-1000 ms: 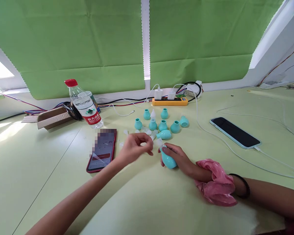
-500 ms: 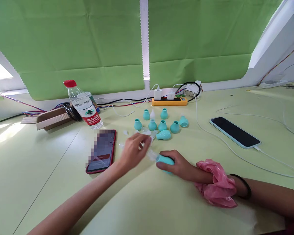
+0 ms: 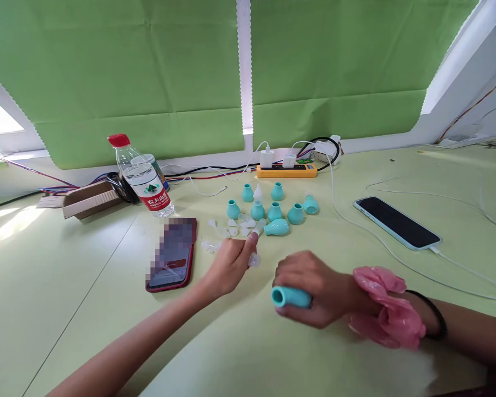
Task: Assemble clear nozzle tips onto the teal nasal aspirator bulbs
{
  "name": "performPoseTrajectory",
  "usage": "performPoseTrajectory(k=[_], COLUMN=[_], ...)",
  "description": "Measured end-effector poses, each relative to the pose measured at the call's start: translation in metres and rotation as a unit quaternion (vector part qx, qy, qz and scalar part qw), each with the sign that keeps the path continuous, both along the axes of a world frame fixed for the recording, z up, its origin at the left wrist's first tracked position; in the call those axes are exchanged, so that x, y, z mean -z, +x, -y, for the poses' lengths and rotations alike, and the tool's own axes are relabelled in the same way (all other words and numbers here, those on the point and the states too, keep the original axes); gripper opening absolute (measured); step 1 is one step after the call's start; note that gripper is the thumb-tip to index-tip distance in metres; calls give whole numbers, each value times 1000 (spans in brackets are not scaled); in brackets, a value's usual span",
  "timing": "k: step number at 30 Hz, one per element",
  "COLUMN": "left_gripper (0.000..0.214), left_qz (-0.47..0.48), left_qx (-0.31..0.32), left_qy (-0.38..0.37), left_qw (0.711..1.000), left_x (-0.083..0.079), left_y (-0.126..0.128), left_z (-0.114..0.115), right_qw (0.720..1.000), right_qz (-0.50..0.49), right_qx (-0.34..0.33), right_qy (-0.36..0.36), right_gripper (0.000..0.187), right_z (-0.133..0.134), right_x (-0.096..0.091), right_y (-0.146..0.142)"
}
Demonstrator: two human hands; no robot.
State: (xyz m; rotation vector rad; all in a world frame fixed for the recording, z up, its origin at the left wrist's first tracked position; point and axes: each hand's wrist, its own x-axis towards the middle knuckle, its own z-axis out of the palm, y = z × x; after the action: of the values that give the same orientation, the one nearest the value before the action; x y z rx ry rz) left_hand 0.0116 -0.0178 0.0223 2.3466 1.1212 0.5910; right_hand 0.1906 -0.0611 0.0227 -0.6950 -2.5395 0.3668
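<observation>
My right hand [image 3: 314,288] is closed round a teal rubber bulb [image 3: 290,296], whose open neck points left. A pink scrunchie [image 3: 386,312] and a black band sit on that wrist. My left hand [image 3: 230,263] pinches a small clear plastic tip [image 3: 255,258] just above the table, its forefinger stretched toward a scatter of clear tips [image 3: 231,227]. Behind them stand several teal bulbs [image 3: 274,212]; one lies on its side [image 3: 276,226] and one carries a white tip [image 3: 257,205].
A red-cased phone [image 3: 171,255] lies left of my left hand. A water bottle [image 3: 143,179] and cardboard box [image 3: 91,198] stand at back left. An orange power strip [image 3: 286,171] with chargers is at the back, a charging phone [image 3: 397,223] at right.
My right hand pulled the teal bulb back toward me and lifted it, neck now bare. The clear tip came off and stays in my left hand, which moved slightly forward.
</observation>
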Motion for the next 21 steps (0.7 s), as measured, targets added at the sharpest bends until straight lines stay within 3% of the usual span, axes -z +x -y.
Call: performPoseTrajectory(k=[1, 3, 5, 8, 11, 14, 17, 21], left_gripper=[50, 36, 31, 44, 51, 49, 45, 44], left_qz=[-42, -140, -208, -247, -253, -257, -261, -257], left_qx=[-21, -46, -77, -93, -58, -41, -73, -98], left_qy=[86, 243, 306, 296, 281, 277, 291, 297], left_qw=[995, 959, 926, 918, 924, 925, 918, 914], left_x=[2, 12, 25, 40, 43, 42, 44, 43], left_y=[-2, -5, -8, -10, -9, -8, -7, -8], left_z=[-4, -13, -20, -25, -23, -21, -22, -23], right_qw=[1000, 995, 985, 963, 944, 941, 939, 928], right_qz=[7, 39, 85, 138, 159, 150, 138, 142], right_qx=[30, 91, 147, 232, 289, 301, 309, 341], right_qy=[2, -6, -11, 3, 9, -28, -57, -48], right_gripper=[18, 19, 18, 20, 26, 27, 27, 33], right_z=[-4, -14, -24, -41, -57, -71, -77, -76], right_x=[-6, -17, -26, -28, -22, -11, -5, -18], right_y=[5, 17, 30, 49, 63, 72, 76, 79])
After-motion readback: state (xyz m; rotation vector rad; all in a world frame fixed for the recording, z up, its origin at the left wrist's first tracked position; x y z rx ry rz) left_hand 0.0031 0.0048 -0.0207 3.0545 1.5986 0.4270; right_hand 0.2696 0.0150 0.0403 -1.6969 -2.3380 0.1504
